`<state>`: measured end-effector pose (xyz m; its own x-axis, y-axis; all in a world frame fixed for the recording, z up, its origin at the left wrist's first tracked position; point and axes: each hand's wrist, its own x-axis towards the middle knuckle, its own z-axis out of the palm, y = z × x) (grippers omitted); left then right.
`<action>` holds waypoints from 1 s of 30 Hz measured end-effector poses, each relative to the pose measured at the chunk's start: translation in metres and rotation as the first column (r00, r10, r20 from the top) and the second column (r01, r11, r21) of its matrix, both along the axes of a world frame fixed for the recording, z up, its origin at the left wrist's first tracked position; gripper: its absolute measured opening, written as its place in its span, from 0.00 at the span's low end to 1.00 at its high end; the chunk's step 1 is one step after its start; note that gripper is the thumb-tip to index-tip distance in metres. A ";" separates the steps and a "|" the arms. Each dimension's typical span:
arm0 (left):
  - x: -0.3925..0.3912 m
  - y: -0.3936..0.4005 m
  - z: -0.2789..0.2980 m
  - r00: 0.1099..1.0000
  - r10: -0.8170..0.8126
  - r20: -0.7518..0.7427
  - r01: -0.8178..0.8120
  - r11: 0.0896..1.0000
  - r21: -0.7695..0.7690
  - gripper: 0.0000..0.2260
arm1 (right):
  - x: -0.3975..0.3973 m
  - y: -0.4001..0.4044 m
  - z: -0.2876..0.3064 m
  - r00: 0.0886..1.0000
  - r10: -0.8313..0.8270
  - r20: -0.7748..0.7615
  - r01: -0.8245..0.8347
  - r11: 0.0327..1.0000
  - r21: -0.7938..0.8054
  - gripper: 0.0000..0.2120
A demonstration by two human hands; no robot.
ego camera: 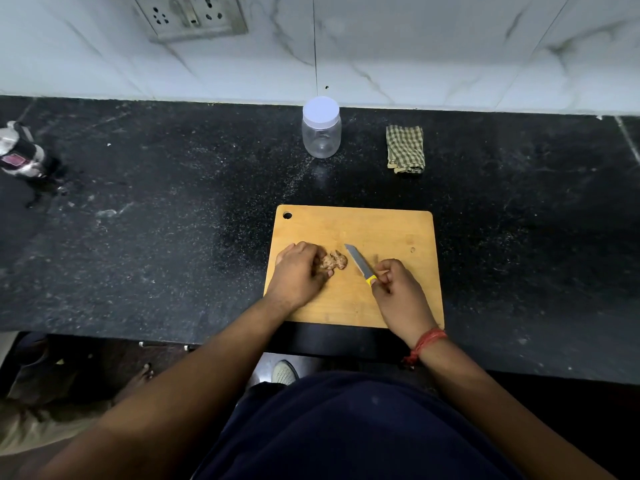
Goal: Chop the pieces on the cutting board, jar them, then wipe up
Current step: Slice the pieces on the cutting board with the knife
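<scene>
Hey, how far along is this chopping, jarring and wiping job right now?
Barely started. Done: nothing visible; the brown lumpy pieces look uncut on the cutting board. In hand: the left hand steadies them while the right hand grips the yellow-handled knife, blade beside them. Left: the chopping, filling the empty lidded jar, and wiping with the folded checked cloth.

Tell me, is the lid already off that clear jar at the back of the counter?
No, the white lid sits on top of the clear jar, which stands closed on the counter beside the folded checked cloth.
</scene>
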<state>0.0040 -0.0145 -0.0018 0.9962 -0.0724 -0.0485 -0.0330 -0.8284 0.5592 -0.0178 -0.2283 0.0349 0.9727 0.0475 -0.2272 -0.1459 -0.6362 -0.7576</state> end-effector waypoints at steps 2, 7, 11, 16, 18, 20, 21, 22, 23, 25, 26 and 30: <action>0.000 -0.002 0.000 1.000 0.010 -0.003 -0.010 1.000 0.004 0.15 | -0.001 0.004 0.002 1.000 0.007 0.012 -0.007 1.000 -0.013 0.15; 0.001 -0.002 0.001 1.000 0.009 -0.012 -0.009 1.000 0.011 0.16 | -0.005 0.020 0.012 0.979 0.178 0.098 -0.164 0.977 -0.136 0.15; 0.001 -0.004 0.001 1.000 0.016 -0.024 -0.016 1.000 -0.001 0.18 | -0.006 0.033 0.015 0.957 0.263 0.123 -0.231 0.947 -0.223 0.13; 0.000 -0.008 0.004 0.999 0.033 -0.003 -0.033 0.999 0.034 0.15 | -0.006 0.041 0.014 0.960 0.271 0.076 -0.243 0.935 -0.258 0.11; 0.000 -0.009 0.004 0.999 0.037 -0.007 -0.037 0.999 0.036 0.15 | -0.006 0.043 0.015 0.959 0.274 0.078 -0.242 0.929 -0.281 0.10; 0.000 -0.009 0.005 0.999 0.039 -0.021 -0.039 0.999 0.026 0.15 | -0.005 0.046 0.016 0.955 0.288 0.064 -0.255 0.915 -0.314 0.12; 0.001 -0.009 0.005 0.999 0.037 -0.027 -0.036 0.999 0.023 0.15 | -0.004 0.047 0.016 0.954 0.296 0.052 -0.264 0.908 -0.325 0.13; 0.001 -0.009 0.006 0.999 0.034 -0.031 -0.034 0.999 0.021 0.15 | -0.002 0.049 0.016 0.952 0.304 0.040 -0.274 0.903 -0.332 0.14; 0.001 -0.009 0.006 0.999 0.034 -0.033 -0.034 0.999 0.019 0.15 | -0.001 0.050 0.016 0.951 0.309 0.030 -0.281 0.898 -0.338 0.15; 0.001 -0.010 0.008 0.999 0.037 -0.038 -0.037 0.999 0.013 0.14 | 0.001 0.054 0.017 0.951 0.309 0.015 -0.285 0.893 -0.349 0.16; 0.001 -0.010 0.008 0.999 0.038 -0.037 -0.038 0.999 0.011 0.14 | 0.002 0.055 0.017 0.951 0.309 0.009 -0.287 0.893 -0.347 0.16; 0.000 -0.011 0.008 0.999 0.042 -0.027 -0.042 0.999 -0.007 0.12 | 0.005 0.061 0.020 0.950 0.311 -0.005 -0.295 0.895 -0.334 0.14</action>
